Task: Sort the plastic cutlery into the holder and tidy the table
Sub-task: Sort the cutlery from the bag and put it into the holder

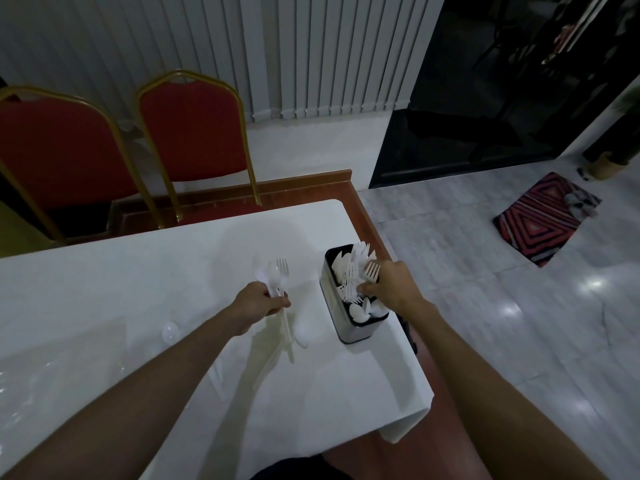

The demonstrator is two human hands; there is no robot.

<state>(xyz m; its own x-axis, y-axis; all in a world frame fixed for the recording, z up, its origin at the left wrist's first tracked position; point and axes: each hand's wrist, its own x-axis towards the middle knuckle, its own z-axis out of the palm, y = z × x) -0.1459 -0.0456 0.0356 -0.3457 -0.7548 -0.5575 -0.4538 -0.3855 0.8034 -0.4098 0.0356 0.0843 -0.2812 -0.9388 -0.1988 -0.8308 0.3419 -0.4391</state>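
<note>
Right hand pinches a fork over my cutlery holder; left hand clutches several white utensils. Clear spoons barely show on the white tabletop; red chairs stand beyond.

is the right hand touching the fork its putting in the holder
Touching. The head view shows the right hand pinching a white fork by its handle, tines up, over the middle of the holder.
</note>
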